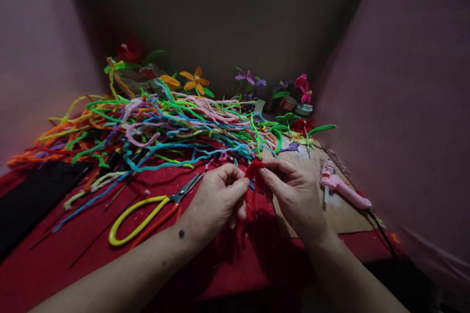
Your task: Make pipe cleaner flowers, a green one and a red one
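Observation:
Between my two hands is a red pipe cleaner, bent into a small loop at the top with ends hanging down. My left hand pinches its left side between thumb and forefinger. From the other side, my right hand grips the loop with thumb and fingers. Scissors with one yellow and one red handle lie beside my left wrist, blades pointing toward the pile. A large tangle of many-coloured pipe cleaners spreads just beyond both hands.
A pink glue gun rests on a brown board at the right, its cord trailing off. At the left lies a black flat object. Pipe-cleaner flowers, including an orange one, stand at the back. Red cloth covers the table.

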Motion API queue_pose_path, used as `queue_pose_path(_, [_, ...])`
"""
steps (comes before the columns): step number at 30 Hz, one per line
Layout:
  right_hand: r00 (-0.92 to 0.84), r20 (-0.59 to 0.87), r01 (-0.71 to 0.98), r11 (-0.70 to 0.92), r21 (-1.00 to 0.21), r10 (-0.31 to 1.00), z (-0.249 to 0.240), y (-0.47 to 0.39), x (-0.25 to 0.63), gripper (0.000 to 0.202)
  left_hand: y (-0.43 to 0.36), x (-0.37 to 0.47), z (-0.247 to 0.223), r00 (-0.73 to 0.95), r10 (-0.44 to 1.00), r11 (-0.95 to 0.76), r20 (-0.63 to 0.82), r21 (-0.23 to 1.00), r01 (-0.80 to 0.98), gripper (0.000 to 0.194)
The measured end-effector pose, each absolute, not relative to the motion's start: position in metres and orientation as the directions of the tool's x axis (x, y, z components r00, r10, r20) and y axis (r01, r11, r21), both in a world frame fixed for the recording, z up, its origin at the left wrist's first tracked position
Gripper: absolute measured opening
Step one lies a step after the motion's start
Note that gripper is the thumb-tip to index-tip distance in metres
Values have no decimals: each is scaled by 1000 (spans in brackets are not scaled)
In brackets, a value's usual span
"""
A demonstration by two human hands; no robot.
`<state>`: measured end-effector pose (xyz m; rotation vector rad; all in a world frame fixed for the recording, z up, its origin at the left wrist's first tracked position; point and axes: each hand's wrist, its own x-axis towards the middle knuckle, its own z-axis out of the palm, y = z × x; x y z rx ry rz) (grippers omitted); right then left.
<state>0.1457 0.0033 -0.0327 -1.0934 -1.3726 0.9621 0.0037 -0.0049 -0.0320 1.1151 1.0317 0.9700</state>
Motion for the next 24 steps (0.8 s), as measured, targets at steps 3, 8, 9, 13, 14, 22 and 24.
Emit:
queue_pose_path(3, [0, 256, 86, 255, -963, 967, -33, 3, 146, 7, -6, 4, -31, 215, 967, 156, -138, 985, -70, 15])
queue_pose_path(8, [6, 248, 104, 246, -964, 969, -32, 2, 145, 8, -6, 4, -30, 191, 971, 154, -143, 987, -45, 14])
queue_pose_path(9, [8, 245, 110, 242, -964, 970, -32, 2, 144, 8, -5, 4, -30, 190, 971, 152, -142, 988, -39, 14])
queue_pose_path(13, [22, 240, 132, 235, -963, 971, -32, 3, 145, 11, -5, 5, -30, 193, 972, 144, -136, 989, -27, 13])
queue_pose_path(14, [28, 242, 138, 236, -962, 970, -32, 3, 145, 12, -5, 6, -30, 193, 972, 142, -134, 989, -29, 13])
queue_pose_path(22, [50, 264, 178, 252, -951, 963, -32, 3, 145, 12, -4, 7, -29, 191, 972, 139, -134, 990, -14, 13])
queue_pose_path(24, [51, 270, 197, 256, -947, 961, -31, 3, 146, 13, -4, 7, -29, 193, 972, 139, -133, 990, -17, 13])
